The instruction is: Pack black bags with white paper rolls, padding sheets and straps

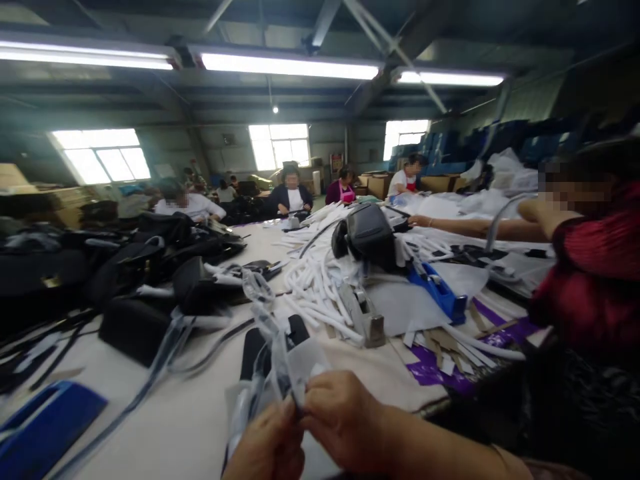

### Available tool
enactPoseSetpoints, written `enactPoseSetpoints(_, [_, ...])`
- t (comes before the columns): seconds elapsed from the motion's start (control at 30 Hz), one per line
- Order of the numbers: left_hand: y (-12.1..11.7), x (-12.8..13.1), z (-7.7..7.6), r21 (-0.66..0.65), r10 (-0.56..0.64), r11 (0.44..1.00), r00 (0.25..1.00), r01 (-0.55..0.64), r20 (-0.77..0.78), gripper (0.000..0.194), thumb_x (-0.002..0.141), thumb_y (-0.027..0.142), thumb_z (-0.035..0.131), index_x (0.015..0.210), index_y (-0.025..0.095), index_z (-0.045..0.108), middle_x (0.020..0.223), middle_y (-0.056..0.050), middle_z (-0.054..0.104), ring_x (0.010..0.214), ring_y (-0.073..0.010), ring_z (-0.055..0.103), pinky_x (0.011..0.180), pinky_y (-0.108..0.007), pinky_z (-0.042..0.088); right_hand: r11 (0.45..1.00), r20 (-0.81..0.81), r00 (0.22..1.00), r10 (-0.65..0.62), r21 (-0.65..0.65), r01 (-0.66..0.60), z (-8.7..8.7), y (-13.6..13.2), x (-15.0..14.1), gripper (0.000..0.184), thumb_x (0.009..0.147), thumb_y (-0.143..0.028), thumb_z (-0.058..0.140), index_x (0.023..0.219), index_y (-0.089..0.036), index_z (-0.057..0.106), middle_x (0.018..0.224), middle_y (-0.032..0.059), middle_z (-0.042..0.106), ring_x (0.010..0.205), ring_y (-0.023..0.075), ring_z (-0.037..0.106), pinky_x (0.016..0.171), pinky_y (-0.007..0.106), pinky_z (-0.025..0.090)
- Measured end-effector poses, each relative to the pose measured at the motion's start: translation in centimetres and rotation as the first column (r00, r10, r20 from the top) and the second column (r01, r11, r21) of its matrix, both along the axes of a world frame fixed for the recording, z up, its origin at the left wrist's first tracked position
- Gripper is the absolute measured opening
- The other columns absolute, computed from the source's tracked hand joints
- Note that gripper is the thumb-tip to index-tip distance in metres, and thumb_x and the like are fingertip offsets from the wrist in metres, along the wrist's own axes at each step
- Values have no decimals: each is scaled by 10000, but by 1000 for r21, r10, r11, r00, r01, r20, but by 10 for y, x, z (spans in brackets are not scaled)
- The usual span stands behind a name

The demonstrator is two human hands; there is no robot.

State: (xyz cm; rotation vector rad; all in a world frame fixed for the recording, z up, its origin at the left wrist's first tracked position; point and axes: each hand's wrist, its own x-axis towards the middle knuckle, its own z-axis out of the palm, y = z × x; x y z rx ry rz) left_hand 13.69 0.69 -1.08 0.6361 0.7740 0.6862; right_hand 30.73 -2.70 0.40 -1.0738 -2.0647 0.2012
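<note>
My left hand point(270, 440) and my right hand point(345, 413) meet close together at the bottom middle, fingers closed. Between them they pinch a dark strap wrapped in clear plastic point(273, 333), which runs up and away across the table. Just beyond my fingers lies a black bag piece point(253, 353), partly covered by a translucent white sheet point(306, 363). My fingertips partly hide the spot being gripped.
Black bags point(135, 327) crowd the left, with a blue tape dispenser point(50, 427) nearby. White foam tubes point(320, 280), a grey tape dispenser point(367, 320) and another blue dispenser point(440, 293) lie ahead. A co-worker in red point(595, 267) reaches toward a black bag point(370, 233) from the right.
</note>
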Motion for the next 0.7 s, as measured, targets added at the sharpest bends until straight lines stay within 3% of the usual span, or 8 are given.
enactPoseSetpoints(0.07, [-3,5,10,-34,52,998,997,-50,59,418,605,398,897,708,150,577,548,113,271,444,-16,184,397,-131,191,997,118,993,-9,82,-1,-5,-1,-2,200,899,-160,451,719,-181,537,683,28,544,622,151,461,585,278,374])
enactPoseSetpoints(0.13, [-4,6,15,42,71,997,997,-72,21,384,636,384,876,708,145,584,537,113,274,448,-21,181,407,-142,179,996,135,991,3,84,-14,-8,-3,-2,228,934,-127,399,801,-162,582,745,58,578,674,166,490,636,291,408])
enactPoseSetpoints(0.23, [-7,3,19,389,134,919,974,-54,-180,276,761,366,782,691,135,648,558,48,436,494,-59,355,474,-182,316,990,-37,999,37,-134,-42,-4,-7,2,192,958,-209,465,856,-158,619,798,60,601,728,162,515,685,291,434])
enactPoseSetpoints(0.3, [-11,-1,21,680,215,732,932,43,-290,185,850,299,691,742,150,711,708,-31,592,665,-130,531,634,-244,438,921,-254,967,30,-368,-125,2,-7,7,225,948,-330,534,829,-167,633,746,25,580,691,144,496,650,275,424])
enactPoseSetpoints(0.4, [-16,-5,21,894,299,380,883,238,-362,197,920,211,570,846,173,749,808,-74,632,767,-179,576,718,-298,450,708,-558,823,-103,-623,-333,9,-5,11,358,873,-500,623,765,-159,643,575,-40,437,533,96,357,497,239,303])
enactPoseSetpoints(0.5, [-19,-6,15,912,332,218,853,347,-403,224,934,180,525,898,171,746,758,-76,609,704,-175,552,668,-300,425,562,-686,662,-302,-689,-458,8,-1,7,400,756,-513,744,667,-151,597,496,-79,326,466,59,224,445,236,156])
enactPoseSetpoints(0.63, [-20,-9,12,913,334,233,855,334,-397,207,926,193,537,892,189,741,806,-88,628,758,-193,567,704,-311,422,556,-720,591,-363,-677,-482,7,-1,-1,372,743,-444,762,635,-152,559,491,-80,342,464,55,229,450,235,141])
enactPoseSetpoints(0.7, [-19,-12,15,889,282,341,869,304,-406,173,895,240,601,793,172,723,765,-62,595,736,-179,538,692,-296,408,623,-690,661,-295,-663,-414,10,-4,-2,333,782,-432,727,670,-147,597,530,-56,411,497,72,308,475,235,218])
